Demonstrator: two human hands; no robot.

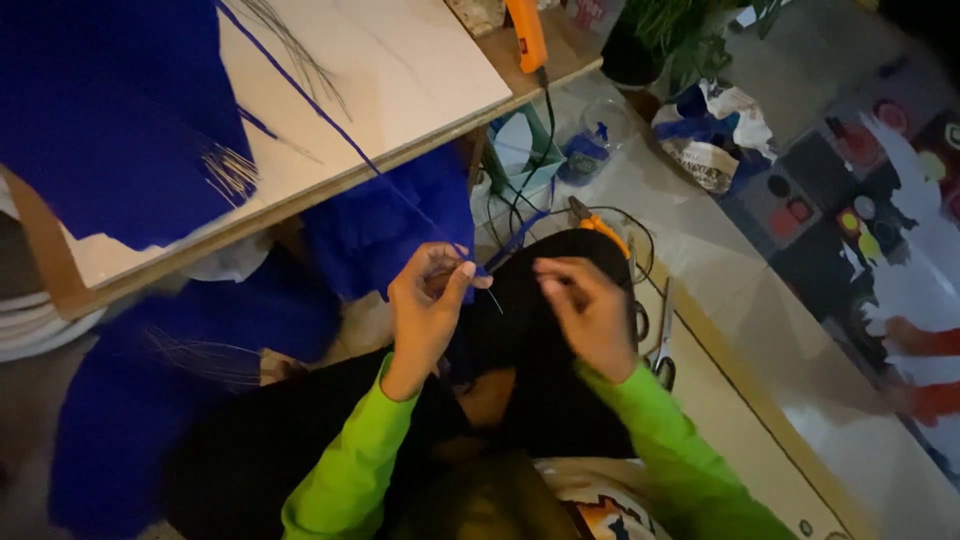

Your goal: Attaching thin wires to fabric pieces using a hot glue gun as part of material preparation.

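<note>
Fingers of the left hand point(428, 305) pinch a thin blue strip point(330, 120) and fine wire point(494, 298) just below the surface point(400, 60) edge. The right hand point(590, 310) is loosely curled; whether it grips anything, I cannot tell. Both look light and limp, probably best held near their ends.

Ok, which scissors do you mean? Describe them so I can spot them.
Start at the person's right hand over the black-clad lap. Just right of it, on the pale floor, lie the slim metal scissors with dark handles. Unlike the orange-handled pliers further up, they are thin and silvery.
</note>
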